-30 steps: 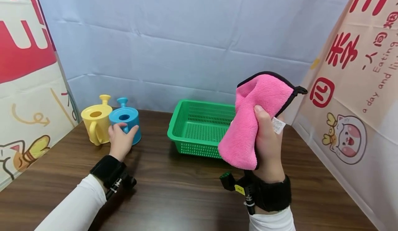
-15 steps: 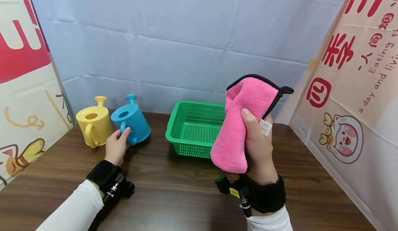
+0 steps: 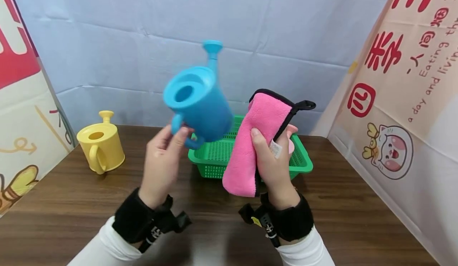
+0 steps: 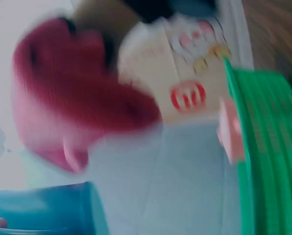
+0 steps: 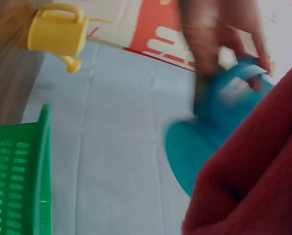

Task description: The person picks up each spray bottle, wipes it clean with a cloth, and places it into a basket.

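Observation:
My left hand [image 3: 162, 160] grips the handle of a blue watering can [image 3: 205, 107], raised off the table and tilted, its spout pointing up and away. Beside it my right hand [image 3: 272, 158] holds a folded pink towel [image 3: 247, 146] with black edging, a black loop and a white tag. The thumb lies across the towel's near face; the other fingers are mostly hidden behind it. In the right wrist view the blue can's base [image 5: 185, 152] appears close beyond the towel's fold [image 5: 253, 171]. Motion blurs both wrist views.
Behind the hands stands a green plastic basket [image 3: 302, 164] with a pale pink object [image 3: 291, 133] in it, partly covered by the towel. A yellow watering can [image 3: 101, 146] sits at the left of the wooden table [image 3: 82, 210]. Cloth walls [image 3: 143, 59] enclose the back and sides.
My left hand has tilted the blue watering can, lifted it from beside the yellow one and carried it right. The right hand with the towel has shifted slightly left in view.

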`<state>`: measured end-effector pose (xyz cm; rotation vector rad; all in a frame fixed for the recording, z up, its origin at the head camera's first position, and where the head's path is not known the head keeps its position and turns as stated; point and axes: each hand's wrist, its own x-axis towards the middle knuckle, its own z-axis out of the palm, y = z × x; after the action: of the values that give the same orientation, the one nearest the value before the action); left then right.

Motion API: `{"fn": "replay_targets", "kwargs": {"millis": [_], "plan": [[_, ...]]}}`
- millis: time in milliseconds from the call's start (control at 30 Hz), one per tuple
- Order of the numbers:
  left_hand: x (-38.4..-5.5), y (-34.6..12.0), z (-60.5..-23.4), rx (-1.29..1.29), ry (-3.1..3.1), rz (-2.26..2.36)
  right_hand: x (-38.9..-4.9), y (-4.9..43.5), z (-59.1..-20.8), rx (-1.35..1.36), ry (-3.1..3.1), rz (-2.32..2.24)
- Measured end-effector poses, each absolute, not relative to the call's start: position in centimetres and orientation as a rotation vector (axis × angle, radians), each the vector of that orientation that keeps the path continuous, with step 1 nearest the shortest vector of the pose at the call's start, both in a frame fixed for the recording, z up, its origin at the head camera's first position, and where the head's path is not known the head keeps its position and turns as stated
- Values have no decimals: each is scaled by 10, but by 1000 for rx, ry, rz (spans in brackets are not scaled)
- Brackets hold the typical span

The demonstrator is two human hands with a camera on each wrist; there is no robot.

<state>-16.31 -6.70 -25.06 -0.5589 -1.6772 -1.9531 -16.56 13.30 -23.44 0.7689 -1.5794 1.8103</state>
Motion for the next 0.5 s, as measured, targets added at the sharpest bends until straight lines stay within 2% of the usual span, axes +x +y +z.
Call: {"fn": "replay_targets", "kwargs": {"millis": [200, 400, 500], "plan": [[-148, -40, -253, -835, -1789, -1911, -170, 122, -238, 795, -1560, 1549], [-141, -46, -251, -830, -1984, -1917, -171, 117, -235, 835, -1590, 1302], [-135, -53, -246, -828, -2084, -1867, -175, 119, -237, 828, -1534, 1322]]}}
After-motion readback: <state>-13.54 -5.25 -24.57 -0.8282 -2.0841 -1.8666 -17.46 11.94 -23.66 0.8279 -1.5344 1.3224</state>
